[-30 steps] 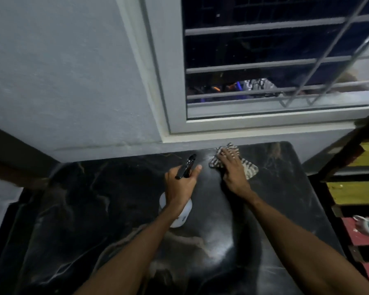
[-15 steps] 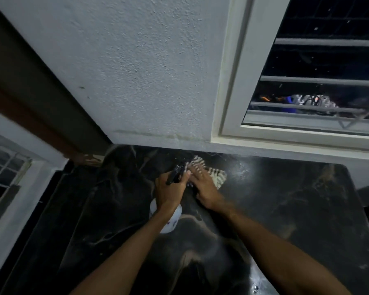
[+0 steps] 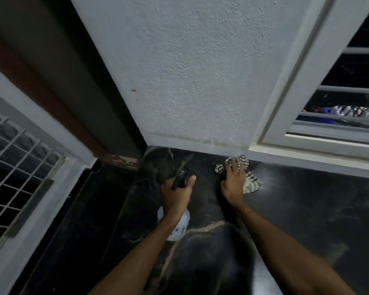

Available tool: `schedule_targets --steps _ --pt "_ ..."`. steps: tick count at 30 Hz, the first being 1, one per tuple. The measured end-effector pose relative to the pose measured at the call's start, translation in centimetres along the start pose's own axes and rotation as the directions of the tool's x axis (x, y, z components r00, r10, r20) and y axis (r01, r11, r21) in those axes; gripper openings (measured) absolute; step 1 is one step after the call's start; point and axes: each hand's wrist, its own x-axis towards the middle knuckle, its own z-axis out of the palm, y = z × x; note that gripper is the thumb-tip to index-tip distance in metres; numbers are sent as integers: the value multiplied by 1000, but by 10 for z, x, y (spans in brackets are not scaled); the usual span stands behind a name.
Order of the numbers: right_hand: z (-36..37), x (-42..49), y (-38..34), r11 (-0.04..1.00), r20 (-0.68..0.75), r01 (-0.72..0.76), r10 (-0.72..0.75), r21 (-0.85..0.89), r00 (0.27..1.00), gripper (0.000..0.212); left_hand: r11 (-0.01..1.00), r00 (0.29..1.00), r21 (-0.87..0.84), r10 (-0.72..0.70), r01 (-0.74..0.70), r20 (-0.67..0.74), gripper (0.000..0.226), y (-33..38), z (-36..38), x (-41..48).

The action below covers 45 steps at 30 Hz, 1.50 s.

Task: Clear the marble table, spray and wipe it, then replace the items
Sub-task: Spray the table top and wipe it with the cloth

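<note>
The black marble table with pale veins fills the lower part of the head view. My left hand grips a spray bottle with a white body and a black trigger head, held above the table's left part. My right hand presses flat on a striped black-and-white cloth at the table's far edge, close to the wall. A faint pale haze lies on the marble just right of the cloth.
A rough white wall rises directly behind the table. A white-framed window with bars stands at the right, another grilled window at the left. A dark brown door frame meets the table's far-left corner.
My right hand has slid the cloth leftward along the table's far edge toward the wall corner. My view has swung left. The left hand still holds the bottle.
</note>
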Motion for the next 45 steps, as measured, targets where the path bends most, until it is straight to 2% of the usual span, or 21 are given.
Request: schedule_targets --steps 4,7,9,11,13,14,18,23,26,27,28,31,32,35,36,37,39,40,41,43,45 --pt "48 14 -56 929 193 364 -371 69 909 73 998 998 4 59 -59 -31 28 -17 -38 38" --pt "58 40 -63 988 38 141 -144 66 989 75 999 1000 34 -21 21 -14 39 -35 -71 70" --pt "71 47 -86 1000 -45 16 -15 10 999 77 999 999 35 -29 30 -19 43 -47 -91 90" --pt "99 44 -129 990 90 142 -142 8 986 81 998 999 53 -19 21 -43 42 -54 -110 104" --pt "126 45 -165 914 220 404 -402 39 889 79 998 997 60 -5 9 -72 36 -58 -128 117" --pt "131 54 -175 891 231 451 -449 51 863 76 998 997 59 -3 7 -76 34 -60 -133 122" --pt "140 91 -193 958 140 285 -280 -21 950 74 1000 996 13 9 -8 -93 31 -71 -153 136" --pt "163 66 -212 794 316 606 -562 -53 764 56 999 994 -9 44 -45 -97 27 -74 -164 131" --pt "135 64 -194 939 209 331 -307 -91 928 70 999 996 -28 20 -23 -89 28 -74 -166 119" --pt "131 52 -190 956 212 279 -255 -92 944 73 999 995 -29 29 -32 -95 28 -73 -167 112" --pt "129 31 -191 943 259 318 -284 -99 923 75 998 994 -25 46 -49 -100 28 -72 -166 105" --pt "136 -28 -180 758 413 652 -595 5 689 75 997 992 -8 73 -74 -103 28 -67 -165 83" --pt "129 -37 -174 741 421 671 -619 30 664 75 997 992 -10 75 -77 -101 29 -65 -163 73" --pt "103 -57 -155 911 321 412 -388 -7 864 69 996 989 0 86 -87 -121 29 -58 -160 39" --pt "99 -70 -149 920 329 390 -361 -25 873 71 996 987 2 92 -92 -130 30 -58 -158 29" --pt "97 -85 -143 886 373 462 -414 -45 830 75 996 987 3 88 -88 -138 30 -59 -157 17" --pt "92 -119 -117 756 481 654 -572 -5 665 83 998 986 13 69 -67 -151 34 -62 -149 -7" --pt "79 -130 -99 736 483 677 -597 13 640 84 998 987 14 60 -59 -152 36 -63 -144 -19" --pt "63 -137 -76 781 435 624 -566 13 700 83 999 988 22 48 -45 -148 36 -63 -137 -33" --pt "25 -145 -24 939 265 345 -330 -8 906 79 999 988 32 32 -27 -150 34 -59 -123 -62" --pt "-5 -154 19 999 59 49 -48 -18 997 79 999 987 24 25 -22 -157 32 -57 -111 -86"
